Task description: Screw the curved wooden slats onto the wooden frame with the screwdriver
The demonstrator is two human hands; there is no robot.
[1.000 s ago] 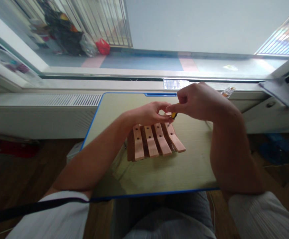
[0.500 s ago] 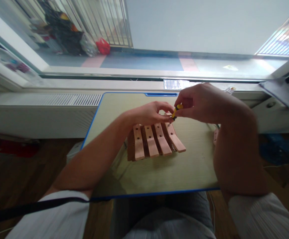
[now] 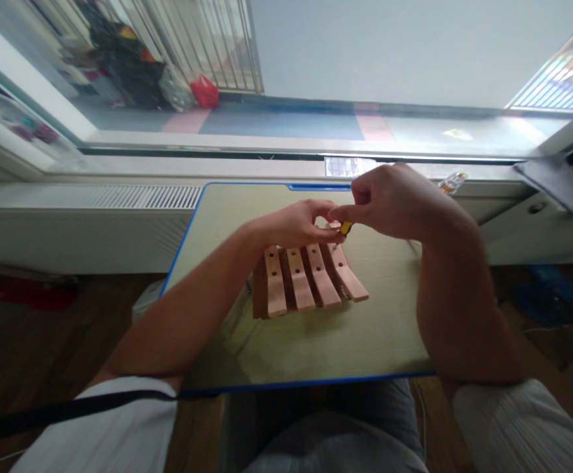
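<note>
Blue-edged table (image 3: 380,335) by window | right grip closed on yellow screwdriver (image 3: 346,228) | radiator (image 3: 133,200) left

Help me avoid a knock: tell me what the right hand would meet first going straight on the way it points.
Probably the left hand, whose fingers lie just ahead of the right hand. Depth is unclear from this one view, so it might pass above them.
</note>
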